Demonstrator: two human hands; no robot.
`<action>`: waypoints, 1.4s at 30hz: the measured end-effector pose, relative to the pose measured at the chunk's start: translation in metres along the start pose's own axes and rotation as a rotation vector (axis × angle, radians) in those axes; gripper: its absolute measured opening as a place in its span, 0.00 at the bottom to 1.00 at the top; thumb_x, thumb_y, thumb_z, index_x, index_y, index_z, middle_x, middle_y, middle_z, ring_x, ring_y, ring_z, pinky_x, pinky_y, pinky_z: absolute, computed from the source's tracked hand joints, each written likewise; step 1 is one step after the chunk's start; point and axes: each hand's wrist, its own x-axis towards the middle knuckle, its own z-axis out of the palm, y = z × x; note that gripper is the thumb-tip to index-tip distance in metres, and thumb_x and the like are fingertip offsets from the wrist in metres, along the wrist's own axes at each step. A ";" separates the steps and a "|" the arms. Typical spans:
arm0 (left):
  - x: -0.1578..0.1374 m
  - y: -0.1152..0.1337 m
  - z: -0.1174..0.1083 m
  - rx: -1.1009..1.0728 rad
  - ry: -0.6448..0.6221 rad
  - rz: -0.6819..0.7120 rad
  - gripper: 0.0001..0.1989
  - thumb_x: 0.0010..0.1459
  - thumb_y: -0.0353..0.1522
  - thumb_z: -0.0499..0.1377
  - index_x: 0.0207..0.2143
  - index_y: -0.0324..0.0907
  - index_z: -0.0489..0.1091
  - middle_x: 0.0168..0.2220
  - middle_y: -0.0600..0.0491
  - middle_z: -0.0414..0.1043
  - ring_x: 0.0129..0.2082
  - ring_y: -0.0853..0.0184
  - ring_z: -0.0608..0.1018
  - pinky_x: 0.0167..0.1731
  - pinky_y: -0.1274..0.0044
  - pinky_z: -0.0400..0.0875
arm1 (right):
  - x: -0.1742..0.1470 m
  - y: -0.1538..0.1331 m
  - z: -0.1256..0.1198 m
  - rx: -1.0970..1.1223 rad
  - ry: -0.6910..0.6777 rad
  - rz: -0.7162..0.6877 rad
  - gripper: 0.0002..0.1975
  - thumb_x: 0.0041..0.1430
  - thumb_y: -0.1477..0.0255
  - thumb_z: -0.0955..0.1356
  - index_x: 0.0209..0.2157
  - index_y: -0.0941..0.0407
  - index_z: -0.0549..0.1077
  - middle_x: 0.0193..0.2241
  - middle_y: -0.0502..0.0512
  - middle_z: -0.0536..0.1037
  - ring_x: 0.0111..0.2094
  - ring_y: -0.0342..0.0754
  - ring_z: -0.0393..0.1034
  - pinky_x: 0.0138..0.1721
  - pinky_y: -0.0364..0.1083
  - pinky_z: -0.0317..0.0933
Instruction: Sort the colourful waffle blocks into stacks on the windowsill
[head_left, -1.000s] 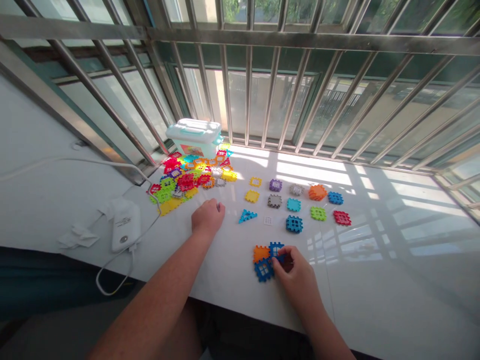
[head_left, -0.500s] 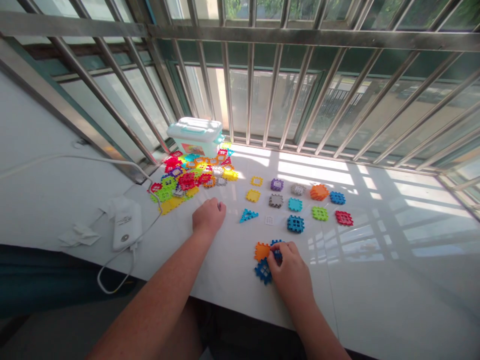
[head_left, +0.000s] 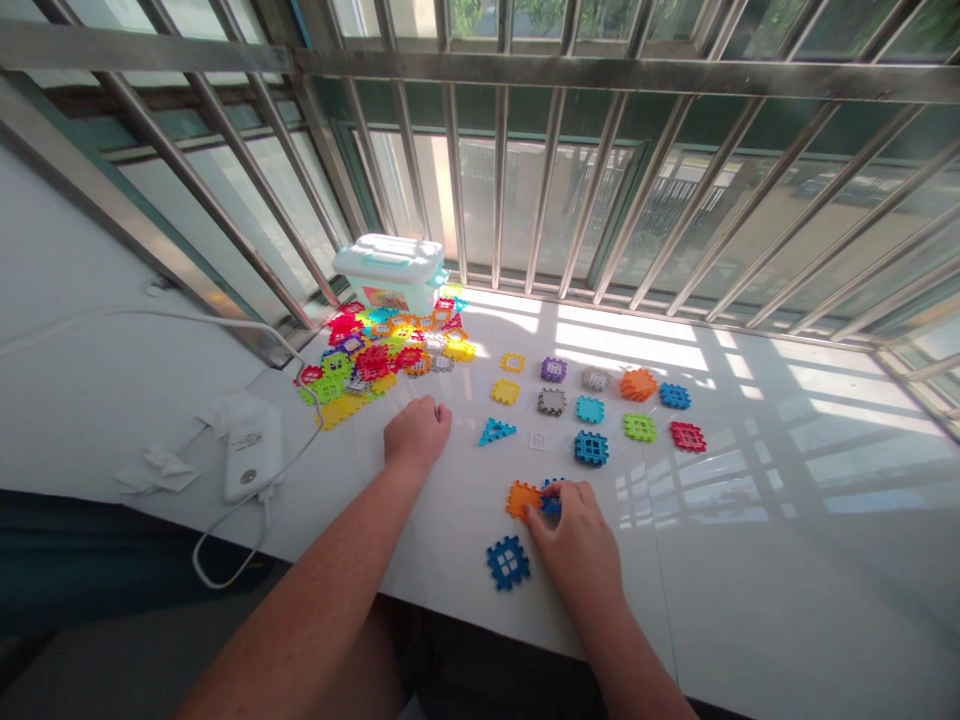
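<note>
Your right hand (head_left: 581, 535) is half curled, thumb apart from the fingers, over a blue tile (head_left: 553, 503) at its 11 o'clock; the fingers hide much of it, so you cannot tell how firmly it is pinched. Your thumb tip touches the near edge of the orange tile (head_left: 520, 500), at 10 o'clock, right beside the blue one; whether their teeth interlock is hidden. A second blue tile (head_left: 508, 563) lies loose at 8 o'clock, turned askew.

Expect these tiles to be light, stiff plastic, hard to break but apt to skate on the smooth tabletop (head_left: 720, 590). Hold them by opposite toothed edges; the windowed blue ones also offer thin crossbars, which would likely flex first under a hard squeeze.

At 12 o'clock sits a teal stack (head_left: 592, 448), likely to shear if you grip only its top piece.

Farther off at 10 o'clock, your left hand (head_left: 414, 432) rests in a loose fist, nothing showing in it, with the heaped tiles (head_left: 373, 362) at its 11.
</note>
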 end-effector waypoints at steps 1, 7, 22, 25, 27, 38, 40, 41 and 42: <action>0.000 0.000 0.000 -0.001 -0.001 0.001 0.18 0.73 0.40 0.48 0.45 0.44 0.76 0.44 0.44 0.80 0.42 0.54 0.82 0.36 0.69 0.67 | 0.000 -0.001 0.000 -0.001 0.004 0.005 0.11 0.65 0.61 0.71 0.46 0.51 0.73 0.46 0.56 0.75 0.44 0.55 0.76 0.42 0.49 0.66; 0.000 0.000 -0.001 0.007 -0.007 -0.008 0.18 0.73 0.41 0.48 0.46 0.44 0.76 0.44 0.44 0.80 0.42 0.54 0.82 0.37 0.70 0.68 | 0.001 0.001 -0.002 0.036 0.029 0.016 0.17 0.65 0.58 0.71 0.50 0.52 0.71 0.50 0.58 0.74 0.48 0.57 0.76 0.45 0.51 0.68; 0.002 -0.002 0.003 0.002 -0.002 0.011 0.19 0.73 0.41 0.47 0.44 0.45 0.76 0.45 0.44 0.80 0.43 0.54 0.82 0.37 0.70 0.68 | -0.024 0.071 -0.033 -0.005 0.106 0.019 0.31 0.66 0.51 0.69 0.63 0.52 0.63 0.55 0.63 0.73 0.55 0.62 0.74 0.52 0.57 0.71; 0.002 -0.002 0.003 0.001 -0.009 0.009 0.19 0.73 0.42 0.47 0.43 0.45 0.76 0.44 0.44 0.80 0.43 0.54 0.82 0.37 0.70 0.68 | -0.026 0.074 -0.031 0.015 0.103 0.026 0.30 0.66 0.51 0.69 0.62 0.52 0.63 0.54 0.62 0.73 0.53 0.61 0.74 0.52 0.57 0.71; 0.002 -0.001 0.002 0.001 -0.013 0.005 0.19 0.73 0.42 0.48 0.43 0.45 0.76 0.44 0.44 0.80 0.43 0.54 0.82 0.37 0.70 0.68 | -0.026 0.074 -0.030 0.026 0.093 0.042 0.29 0.66 0.52 0.69 0.61 0.52 0.64 0.52 0.60 0.75 0.51 0.60 0.75 0.51 0.57 0.71; 0.001 0.000 -0.001 -0.002 -0.013 0.000 0.18 0.72 0.41 0.48 0.42 0.45 0.76 0.43 0.44 0.80 0.43 0.54 0.82 0.38 0.69 0.69 | -0.025 0.079 -0.032 0.053 0.078 0.060 0.25 0.66 0.53 0.69 0.58 0.51 0.67 0.51 0.58 0.78 0.44 0.56 0.76 0.42 0.51 0.69; 0.001 0.000 -0.001 -0.003 -0.015 -0.002 0.18 0.72 0.42 0.48 0.42 0.45 0.76 0.43 0.44 0.80 0.43 0.54 0.82 0.39 0.69 0.69 | -0.026 0.082 -0.033 0.051 0.083 0.047 0.24 0.66 0.54 0.69 0.58 0.51 0.67 0.51 0.58 0.77 0.44 0.56 0.76 0.43 0.52 0.69; 0.001 0.000 -0.001 -0.003 -0.014 -0.001 0.18 0.72 0.42 0.48 0.42 0.45 0.76 0.43 0.44 0.80 0.43 0.54 0.82 0.39 0.69 0.69 | -0.026 0.083 -0.034 0.047 0.087 0.040 0.24 0.67 0.54 0.68 0.58 0.51 0.67 0.51 0.59 0.77 0.45 0.56 0.76 0.44 0.53 0.69; 0.001 0.000 -0.001 -0.003 -0.013 -0.002 0.18 0.72 0.42 0.48 0.42 0.45 0.76 0.43 0.44 0.80 0.43 0.53 0.82 0.39 0.69 0.69 | -0.026 0.084 -0.035 0.041 0.094 0.032 0.24 0.67 0.54 0.68 0.58 0.51 0.66 0.51 0.59 0.77 0.45 0.57 0.76 0.45 0.54 0.70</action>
